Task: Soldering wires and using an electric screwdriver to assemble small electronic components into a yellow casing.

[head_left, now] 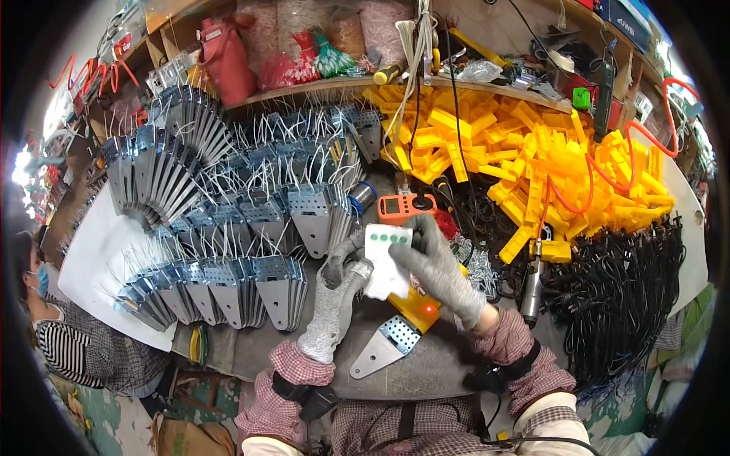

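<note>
A white sheet with a row of green round stickers (386, 266) is held up over the table. My gloved right hand (441, 266) pinches its right side, the thumb lying across the front. My gloved left hand (338, 285) is closed at the sheet's left edge, gripping it there; part of its fingers is hidden. Below the sheet lies a yellow plastic housing (417, 308) with a small red light glowing on it. A tapered grey metal bracket with a perforated end (384, 348) adjoins the housing and points toward me.
Rows of metal brackets with white wires (262, 220) fill the left. A heap of yellow housings (532, 159) and black cables (616, 304) lie right. An orange meter (408, 207) sits beyond my hands. A power screwdriver (532, 292) hangs nearby. Another person (84, 338) is far left.
</note>
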### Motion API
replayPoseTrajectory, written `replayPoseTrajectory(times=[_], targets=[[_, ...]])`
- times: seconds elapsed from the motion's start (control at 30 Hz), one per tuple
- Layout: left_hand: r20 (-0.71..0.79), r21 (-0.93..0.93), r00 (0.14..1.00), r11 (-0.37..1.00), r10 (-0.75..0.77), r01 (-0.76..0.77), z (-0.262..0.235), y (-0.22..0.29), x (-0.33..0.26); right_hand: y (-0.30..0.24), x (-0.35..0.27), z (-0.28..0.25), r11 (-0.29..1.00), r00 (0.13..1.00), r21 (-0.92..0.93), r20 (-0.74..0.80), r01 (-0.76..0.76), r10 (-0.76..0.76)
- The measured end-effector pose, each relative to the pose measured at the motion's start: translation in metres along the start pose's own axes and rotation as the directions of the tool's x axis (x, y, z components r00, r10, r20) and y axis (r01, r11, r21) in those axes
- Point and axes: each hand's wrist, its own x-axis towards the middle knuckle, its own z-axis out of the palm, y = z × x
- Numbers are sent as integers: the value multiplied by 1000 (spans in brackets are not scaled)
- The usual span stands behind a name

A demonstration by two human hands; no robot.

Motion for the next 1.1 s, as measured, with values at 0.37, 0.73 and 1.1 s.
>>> replayPoseTrajectory(times=[0.37, 0.73, 1.1], targets=[[-17, 215, 995, 972, -95, 96, -12, -1, -11, -2, -18, 27, 236, 679, -816, 239, 528, -694], [72, 683, 973, 700, 218, -207, -19, -11, -17, 4, -12, 44, 214, 684, -807, 288, 550, -671], [103, 947, 990, 295, 101, -128, -23, -13, -26, 46, 10, -9, 514, 900, -806, 51, 293, -434]])
